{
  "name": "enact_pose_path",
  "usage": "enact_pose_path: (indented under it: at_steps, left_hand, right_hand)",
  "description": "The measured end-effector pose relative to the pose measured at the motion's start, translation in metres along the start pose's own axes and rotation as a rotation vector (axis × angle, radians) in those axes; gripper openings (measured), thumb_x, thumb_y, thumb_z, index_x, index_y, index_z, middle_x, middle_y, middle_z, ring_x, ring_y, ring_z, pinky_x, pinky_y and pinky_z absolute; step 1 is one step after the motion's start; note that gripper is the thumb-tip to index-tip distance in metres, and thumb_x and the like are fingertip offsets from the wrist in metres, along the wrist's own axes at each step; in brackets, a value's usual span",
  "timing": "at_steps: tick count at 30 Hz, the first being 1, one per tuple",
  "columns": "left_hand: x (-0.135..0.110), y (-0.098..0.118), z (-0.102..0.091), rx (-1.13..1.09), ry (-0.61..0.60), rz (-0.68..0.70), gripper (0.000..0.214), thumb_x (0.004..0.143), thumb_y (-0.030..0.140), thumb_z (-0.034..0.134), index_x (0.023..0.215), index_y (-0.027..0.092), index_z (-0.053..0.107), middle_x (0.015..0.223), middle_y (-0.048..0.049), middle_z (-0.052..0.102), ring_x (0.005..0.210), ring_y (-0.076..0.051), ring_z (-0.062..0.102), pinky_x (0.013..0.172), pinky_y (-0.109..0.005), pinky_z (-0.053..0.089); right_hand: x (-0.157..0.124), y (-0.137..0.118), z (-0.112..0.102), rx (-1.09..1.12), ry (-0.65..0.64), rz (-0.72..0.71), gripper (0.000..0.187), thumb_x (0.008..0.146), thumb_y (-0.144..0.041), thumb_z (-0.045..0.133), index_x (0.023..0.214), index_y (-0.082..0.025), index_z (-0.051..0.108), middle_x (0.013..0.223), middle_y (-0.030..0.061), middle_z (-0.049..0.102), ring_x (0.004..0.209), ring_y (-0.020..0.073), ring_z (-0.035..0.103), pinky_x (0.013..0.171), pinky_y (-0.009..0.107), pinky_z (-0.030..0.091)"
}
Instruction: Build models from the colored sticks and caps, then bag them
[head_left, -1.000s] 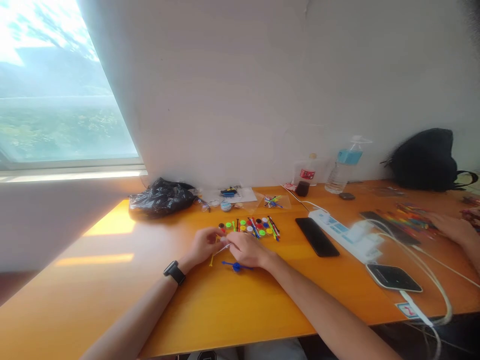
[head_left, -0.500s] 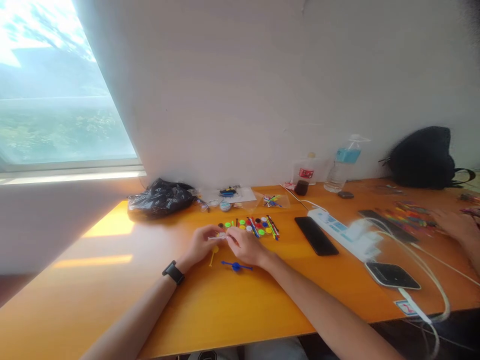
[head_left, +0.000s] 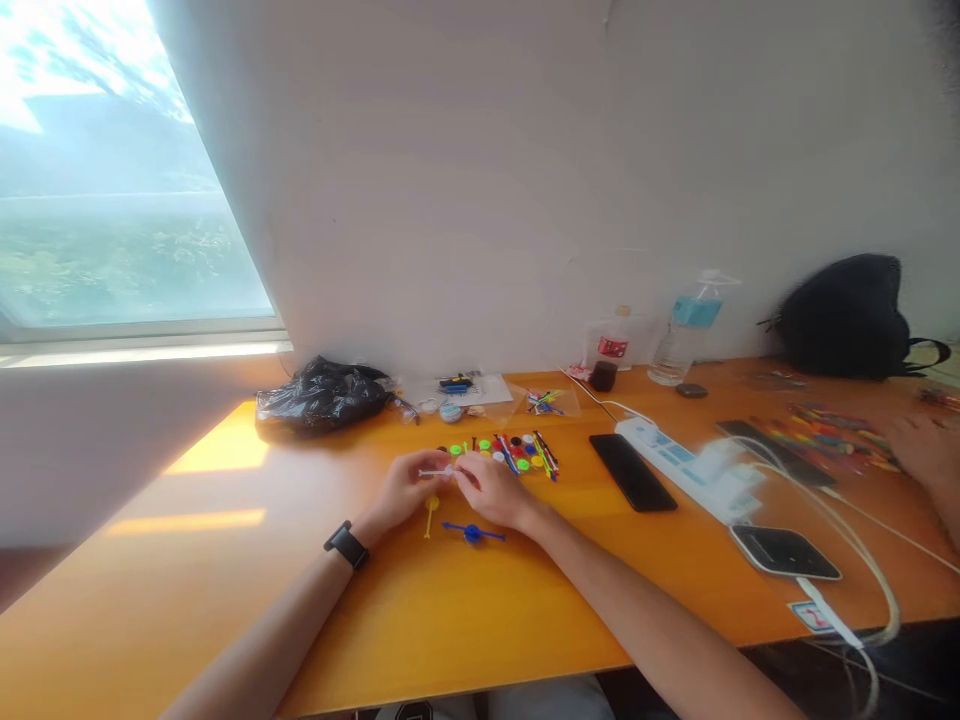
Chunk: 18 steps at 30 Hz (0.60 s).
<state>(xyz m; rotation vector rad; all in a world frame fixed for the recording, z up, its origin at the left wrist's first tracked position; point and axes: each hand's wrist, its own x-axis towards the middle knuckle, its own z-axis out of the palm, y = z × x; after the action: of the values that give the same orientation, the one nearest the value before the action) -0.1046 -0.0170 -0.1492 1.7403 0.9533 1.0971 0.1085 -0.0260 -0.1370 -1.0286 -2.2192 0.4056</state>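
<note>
A small white plastic arrow spinner [head_left: 435, 472] is pinched between my two hands above the table. My left hand [head_left: 406, 487] closes on it from the left, and my right hand [head_left: 491, 490] grips its right side with bent fingers. Just below them lies a yellow spinner piece [head_left: 430, 515] with a round top and a thin stem. A blue arrow spinner [head_left: 472, 533] rests flat nearer the table's front edge. Behind my hands are several coloured discs [head_left: 523, 464] and a bundle of coloured arrow sticks [head_left: 547, 456], partly hidden by my fingers.
On the right are a black phone [head_left: 632, 471], a white power strip [head_left: 675, 460], cables and a power bank [head_left: 785, 551]. A black plastic bag [head_left: 322, 396] sits at the back left, bottles [head_left: 679, 335] by the wall. Another person's hand [head_left: 919, 450] is over colourful pieces.
The white spinner now shows more clearly between my fingers. The yellow piece has shifted slightly, its stem turned more upright in view. The other person's hand has moved right.
</note>
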Motion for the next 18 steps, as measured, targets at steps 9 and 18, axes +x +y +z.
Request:
enact_pose_path:
  at_steps: [9, 18]
  left_hand:
    - [-0.001, 0.019, 0.000, -0.110, 0.007, -0.051, 0.047, 0.085, 0.051, 0.078, 0.113, 0.014, 0.074, 0.119, -0.0158, 0.076, 0.105, -0.028, 0.073, 0.093, -0.040, 0.060]
    - [-0.003, 0.021, 0.000, -0.138, -0.015, -0.081, 0.048, 0.081, 0.047, 0.083, 0.113, 0.012, 0.076, 0.117, -0.0170, 0.076, 0.102, -0.028, 0.073, 0.090, -0.040, 0.060]
  right_hand:
    - [0.003, 0.001, 0.000, 0.020, 0.028, -0.021, 0.020, 0.105, -0.018, 0.047, 0.090, -0.020, 0.060, 0.090, 0.0035, 0.064, 0.085, 0.0177, 0.058, 0.076, 0.027, 0.040]
    - [0.001, 0.002, -0.001, -0.062, 0.030, 0.000, 0.020, 0.105, -0.019, 0.048, 0.088, -0.020, 0.058, 0.090, 0.0036, 0.064, 0.084, 0.0175, 0.058, 0.074, 0.027, 0.037]
